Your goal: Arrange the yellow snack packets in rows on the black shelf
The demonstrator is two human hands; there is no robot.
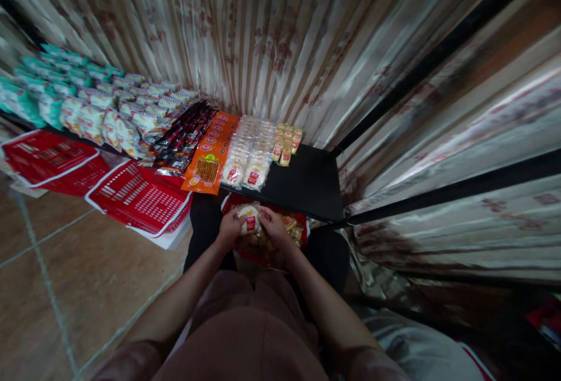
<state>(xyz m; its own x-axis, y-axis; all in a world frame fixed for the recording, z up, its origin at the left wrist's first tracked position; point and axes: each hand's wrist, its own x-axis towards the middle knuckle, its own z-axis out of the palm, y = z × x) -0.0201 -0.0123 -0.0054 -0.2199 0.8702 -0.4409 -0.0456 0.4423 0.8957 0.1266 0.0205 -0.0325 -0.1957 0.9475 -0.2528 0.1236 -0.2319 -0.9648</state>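
Note:
Between my two hands is a round, white rice cracker packet (250, 221) in clear wrap with a red and yellow label. My left hand (229, 228) grips its left side, and my right hand (272, 224) pinches its upper right edge. Below the packet, a red bag or box (305, 228) sits at my lap with small golden-wrapped snacks (293, 227) inside; its depth is hidden. Just beyond my hands, rows of similar rice cracker packets (255, 175) lie on the black table (302, 185), beside a few small yellow packets (286, 155).
Left along the table lie an orange snack bag (204, 168), dark packets (177, 150), white packets (123, 130) and teal packets (50, 109). Red printed bags (140, 197) hang or stand below the left edge. A curtain (272, 36) and black bars (416, 205) border the back and right.

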